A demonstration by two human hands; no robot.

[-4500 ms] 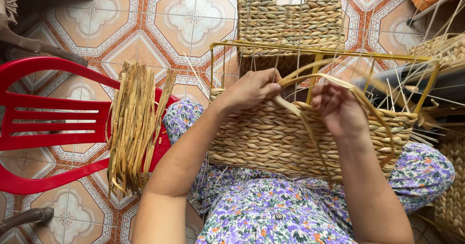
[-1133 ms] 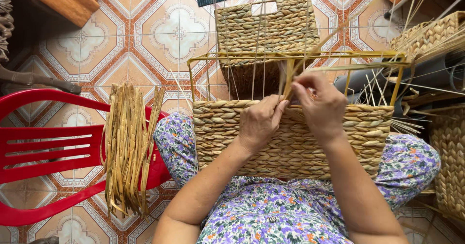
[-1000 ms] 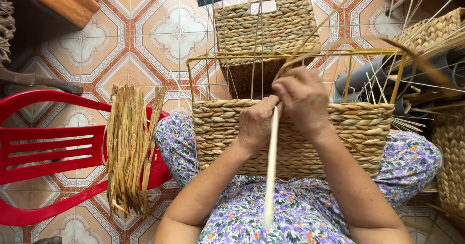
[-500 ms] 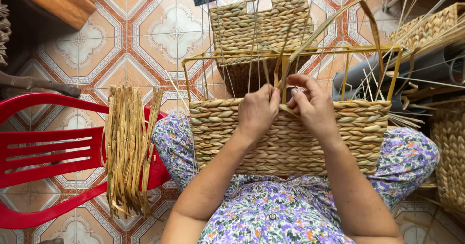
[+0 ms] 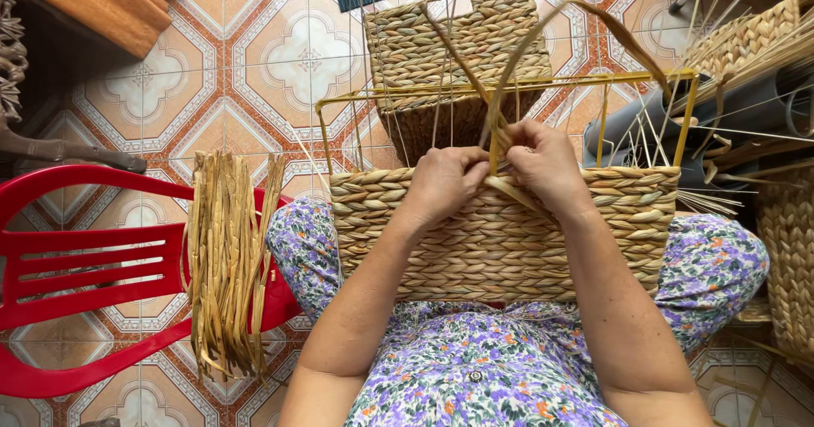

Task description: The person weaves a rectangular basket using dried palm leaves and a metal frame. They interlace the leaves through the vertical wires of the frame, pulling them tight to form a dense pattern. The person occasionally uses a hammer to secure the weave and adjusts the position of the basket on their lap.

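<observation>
A half-woven basket [image 5: 500, 240] rests on the lap. At its top edge the left hand [image 5: 445, 181] and right hand [image 5: 547, 160] both pinch a straw strand [image 5: 509, 79]. Left of the basket, straw [image 5: 225, 257] drapes over a red chair [image 5: 85, 266]. Beyond it stands a finished basket [image 5: 458, 45].

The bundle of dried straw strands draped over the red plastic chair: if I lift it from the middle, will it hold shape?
Probably not. The bundle of dried straw strands already sags over the red plastic chair, so it likely flops. The strands look loose and untied, so some may slip out. It seems light.
</observation>
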